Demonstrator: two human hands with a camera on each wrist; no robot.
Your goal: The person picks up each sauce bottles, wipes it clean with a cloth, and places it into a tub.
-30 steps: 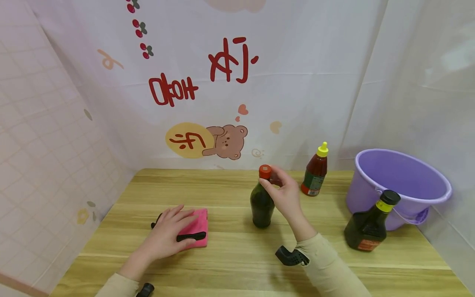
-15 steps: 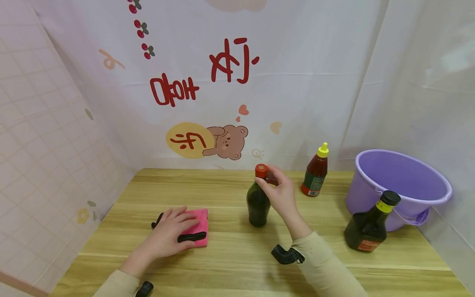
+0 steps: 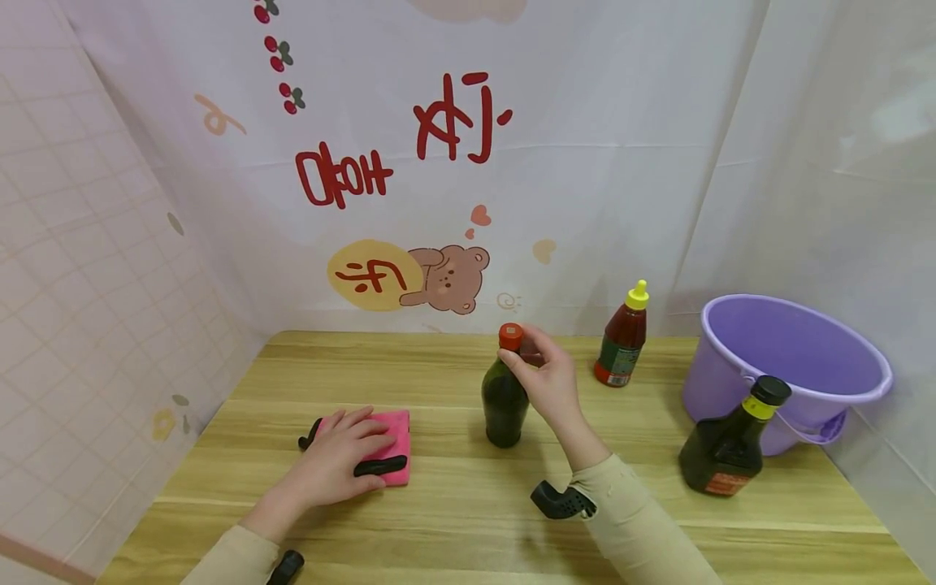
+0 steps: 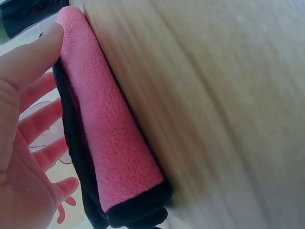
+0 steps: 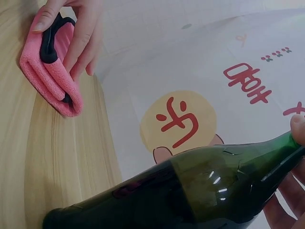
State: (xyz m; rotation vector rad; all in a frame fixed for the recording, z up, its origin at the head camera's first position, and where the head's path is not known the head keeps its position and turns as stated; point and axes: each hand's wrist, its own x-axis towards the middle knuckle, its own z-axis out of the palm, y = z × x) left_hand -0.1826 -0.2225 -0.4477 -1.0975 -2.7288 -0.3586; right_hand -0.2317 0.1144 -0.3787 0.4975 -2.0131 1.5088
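Observation:
My right hand (image 3: 553, 388) pinches the neck of a dark green glass bottle (image 3: 500, 406) just under its red cap (image 3: 510, 335). The bottle stands upright, its base at the table. In the right wrist view, the bottle (image 5: 190, 191) shows dark liquid filling its lower part, thumb at the neck. To the left, my left hand (image 3: 336, 461) rests on a folded pink cloth (image 3: 398, 435) with black edging. Seen from the left wrist, the thumb touches the edge of the cloth (image 4: 107, 119) and the other fingers stretch out over its top.
Behind the right hand stands a red sauce bottle (image 3: 621, 341) with a yellow nozzle. A dark square bottle (image 3: 720, 455) with a black cap is at the right, in front of a purple bucket (image 3: 698, 390). A printed white curtain (image 3: 585, 162) hangs behind the wooden table (image 3: 453, 520).
My right hand has shifted the green bottle a little to the left along the table. The left hand stays on the pink cloth, nearly still.

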